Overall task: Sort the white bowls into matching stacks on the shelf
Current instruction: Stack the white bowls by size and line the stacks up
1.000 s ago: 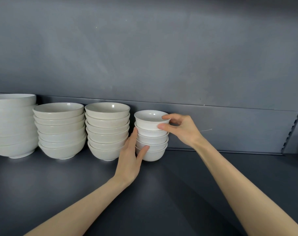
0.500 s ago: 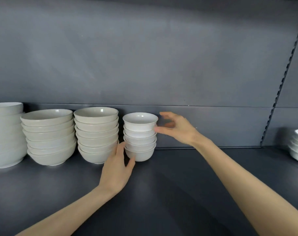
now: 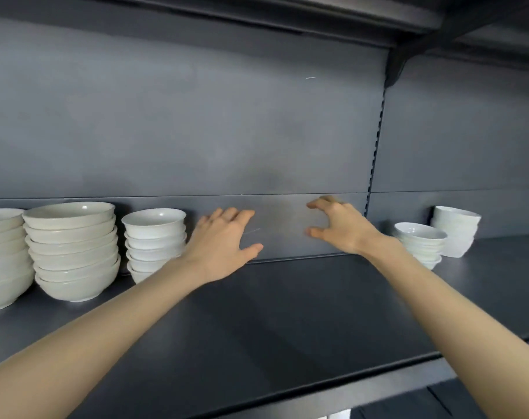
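Note:
On the dark shelf [image 3: 287, 313] stand several stacks of white bowls. A stack of small bowls [image 3: 154, 241] sits left of centre, with a wider cream stack [image 3: 72, 252] beside it and another wide stack [image 3: 0, 258] at the left edge. My left hand [image 3: 223, 243] hovers just right of the small stack, fingers straight, holding nothing. My right hand [image 3: 338, 226] is further right, fingers loosely curved and spread, empty. At the right stand a low stack of small bowls [image 3: 420, 240] and a taller white stack [image 3: 455, 229].
A grey back panel [image 3: 196, 131] closes the shelf behind. A slotted upright [image 3: 376, 140] with a bracket divides the bays. Another shelf [image 3: 287, 13] runs overhead. The shelf's front edge [image 3: 317, 391] lies near my forearms.
Both hands have let go of the small bowl stack and moved right of it. The view has swung right, showing two more stacks at the right.

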Demonstrator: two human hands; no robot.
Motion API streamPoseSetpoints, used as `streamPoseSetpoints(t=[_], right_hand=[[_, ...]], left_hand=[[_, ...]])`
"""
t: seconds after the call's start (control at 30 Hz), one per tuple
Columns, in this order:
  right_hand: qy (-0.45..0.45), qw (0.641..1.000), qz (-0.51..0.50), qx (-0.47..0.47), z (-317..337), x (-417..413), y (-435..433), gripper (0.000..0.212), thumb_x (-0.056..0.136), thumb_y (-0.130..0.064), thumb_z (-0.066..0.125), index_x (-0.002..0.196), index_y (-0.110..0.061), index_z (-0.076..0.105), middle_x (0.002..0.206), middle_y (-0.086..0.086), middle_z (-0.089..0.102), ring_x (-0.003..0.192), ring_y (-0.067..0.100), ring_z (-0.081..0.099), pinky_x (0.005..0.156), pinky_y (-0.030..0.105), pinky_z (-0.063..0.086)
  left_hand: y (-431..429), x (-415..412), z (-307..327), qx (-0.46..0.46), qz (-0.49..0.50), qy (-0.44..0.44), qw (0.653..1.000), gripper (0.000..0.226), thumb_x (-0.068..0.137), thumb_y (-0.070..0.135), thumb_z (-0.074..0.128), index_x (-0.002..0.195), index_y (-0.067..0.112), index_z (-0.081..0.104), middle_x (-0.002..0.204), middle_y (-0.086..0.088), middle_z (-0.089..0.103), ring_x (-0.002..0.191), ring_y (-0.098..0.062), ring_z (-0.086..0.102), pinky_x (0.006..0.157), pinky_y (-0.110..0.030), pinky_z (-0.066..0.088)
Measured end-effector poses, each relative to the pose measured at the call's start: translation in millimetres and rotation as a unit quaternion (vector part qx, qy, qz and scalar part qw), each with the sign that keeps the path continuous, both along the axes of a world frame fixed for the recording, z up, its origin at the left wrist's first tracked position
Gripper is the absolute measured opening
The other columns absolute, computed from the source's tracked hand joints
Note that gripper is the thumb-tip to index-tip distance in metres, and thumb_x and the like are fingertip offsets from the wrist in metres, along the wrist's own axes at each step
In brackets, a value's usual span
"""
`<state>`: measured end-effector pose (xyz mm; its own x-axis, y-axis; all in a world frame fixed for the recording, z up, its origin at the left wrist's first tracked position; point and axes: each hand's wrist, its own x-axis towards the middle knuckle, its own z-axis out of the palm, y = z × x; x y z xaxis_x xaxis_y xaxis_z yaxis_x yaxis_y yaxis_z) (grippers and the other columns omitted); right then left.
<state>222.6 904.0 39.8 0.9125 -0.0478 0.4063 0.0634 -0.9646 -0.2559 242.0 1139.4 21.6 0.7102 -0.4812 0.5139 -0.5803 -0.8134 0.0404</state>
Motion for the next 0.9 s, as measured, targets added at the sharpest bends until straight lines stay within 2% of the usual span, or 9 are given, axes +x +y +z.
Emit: streamPoseSetpoints(t=[0.13, 0.3, 0.47, 0.57, 0.77, 0.9], right_hand=[[-0.011, 0.999, -0.037, -0.024, 0, -50, -59, 0.062, 0.087, -0.038, 0.063, 0.142, -0.022, 0.04, 0.153, 0.007, 0.03, 0.137, 0.03, 0.031, 0.109, 0.043, 0.034], [-0.002, 0.998, -0.057, -0.039, -9, -109, -137, 0.059, 0.088, -0.035, 0.063, 0.141, -0.018, 0.042, 0.143, 0.007, 0.041, 0.129, 0.035, 0.038, 0.106, 0.04, 0.035], [0.015, 0.997, -0.074, -0.019, -16, -148, -198, 0.06, 0.088, -0.033, 0.062, 0.142, -0.018, 0.039, 0.143, 0.004, 0.041, 0.128, 0.029, 0.039, 0.101, 0.039, 0.039], [-0.003, 0.996, -0.083, -0.022, -11, -154, -227, 0.056, 0.089, -0.034, 0.061, 0.139, -0.018, 0.043, 0.139, 0.002, 0.044, 0.127, 0.025, 0.041, 0.096, 0.038, 0.042], [-0.003, 0.994, -0.106, -0.014, -7, -145, -280, 0.06, 0.089, -0.035, 0.061, 0.142, -0.018, 0.038, 0.145, 0.003, 0.038, 0.133, 0.027, 0.033, 0.1, 0.047, 0.04], [-0.007, 0.993, -0.118, -0.017, -6, -127, -315, 0.06, 0.091, -0.034, 0.059, 0.144, -0.018, 0.036, 0.148, 0.001, 0.035, 0.134, 0.028, 0.032, 0.102, 0.049, 0.039]], left_hand=[[-63, -32, 11, -0.005, -0.017, -0.016, 1.0, 0.069, 0.091, 0.056, 0.047, 0.148, 0.024, 0.025, 0.147, -0.001, 0.038, 0.135, -0.023, 0.031, 0.11, -0.035, 0.022], [-137, -71, 4, -0.012, -0.027, -0.009, 1.0, 0.068, 0.091, 0.055, 0.046, 0.148, 0.024, 0.025, 0.147, 0.001, 0.037, 0.137, -0.022, 0.028, 0.113, -0.035, 0.018], [-198, -95, -1, 0.004, -0.043, -0.01, 0.999, 0.067, 0.092, 0.051, 0.049, 0.148, 0.023, 0.026, 0.149, 0.001, 0.035, 0.139, -0.021, 0.026, 0.117, -0.037, 0.015], [-229, -98, 6, 0.009, -0.054, -0.015, 0.998, 0.068, 0.092, 0.05, 0.05, 0.148, 0.022, 0.025, 0.149, 0.0, 0.035, 0.14, -0.021, 0.024, 0.119, -0.039, 0.013], [-288, -83, 8, 0.027, -0.073, -0.03, 0.997, 0.067, 0.091, 0.05, 0.05, 0.147, 0.022, 0.026, 0.147, 0.001, 0.036, 0.139, -0.021, 0.025, 0.119, -0.039, 0.013], [-325, -62, 2, 0.017, -0.087, -0.032, 0.995, 0.067, 0.091, 0.05, 0.051, 0.147, 0.021, 0.027, 0.147, 0.001, 0.037, 0.139, -0.02, 0.026, 0.118, -0.038, 0.015]])
